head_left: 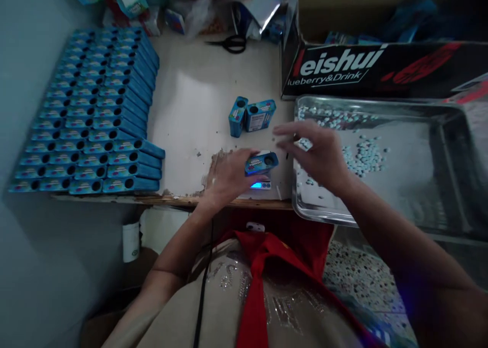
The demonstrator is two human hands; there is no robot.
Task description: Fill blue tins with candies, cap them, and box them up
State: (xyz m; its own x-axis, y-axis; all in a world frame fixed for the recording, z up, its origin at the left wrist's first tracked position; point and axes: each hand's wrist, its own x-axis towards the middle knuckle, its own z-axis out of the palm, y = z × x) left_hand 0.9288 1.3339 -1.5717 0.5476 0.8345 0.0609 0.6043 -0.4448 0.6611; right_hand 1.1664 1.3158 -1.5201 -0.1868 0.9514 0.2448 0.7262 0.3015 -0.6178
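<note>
White lettering on a black carton [381,68] at the back of the desk [198,109] reads "eishui" above "lueberry&Drink", both cut off at the left; print on the small blue boxes [91,114] is too small to read.

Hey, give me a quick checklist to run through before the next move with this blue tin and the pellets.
1. Left hand grips the tin: ok.
2. Tin sits over the lit scale: ok; the reading cannot be told.
3. Tin's round hole faces up: ok.
4. Right hand holds pellets: cannot tell, fingers blurred.
5. Pellets left in the tray: ok.
6. Two more tins stand in reach: ok.
</note>
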